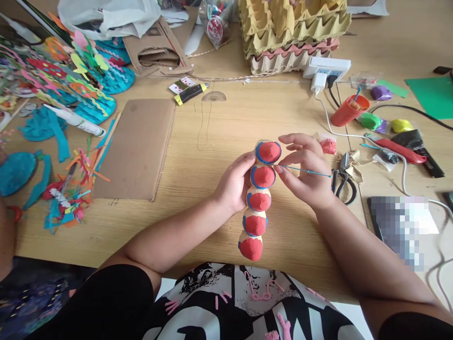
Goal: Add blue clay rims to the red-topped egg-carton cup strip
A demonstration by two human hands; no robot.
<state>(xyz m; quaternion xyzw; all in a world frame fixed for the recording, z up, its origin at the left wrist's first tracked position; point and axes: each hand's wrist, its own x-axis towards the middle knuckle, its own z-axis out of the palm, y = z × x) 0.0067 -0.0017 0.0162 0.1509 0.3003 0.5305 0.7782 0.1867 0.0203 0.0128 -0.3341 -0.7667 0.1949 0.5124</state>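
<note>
A strip of egg carton cups (261, 190), cream-coloured, runs lengthwise toward me above the table. Red caps that look like modelling clay cover its several bumps, with blue edging around them. My left hand (236, 182) grips the strip from its left side near the far end, fingers partly hidden behind it. Between thumb and fingers of my right hand (306, 170) is a thin blue stick-like tool (307, 172). Its tip reaches the gap between the two farthest bumps; whether it touches the strip I cannot tell.
Cardboard (134, 148) and paper scraps (67, 203) lie left. Egg trays (293, 33) stand at the back beside a power strip (332, 68). On the right are a red cup (350, 110), pliers (343, 177), clay packets and a white cable (327, 120). Another person's arm (6, 241) shows far left.
</note>
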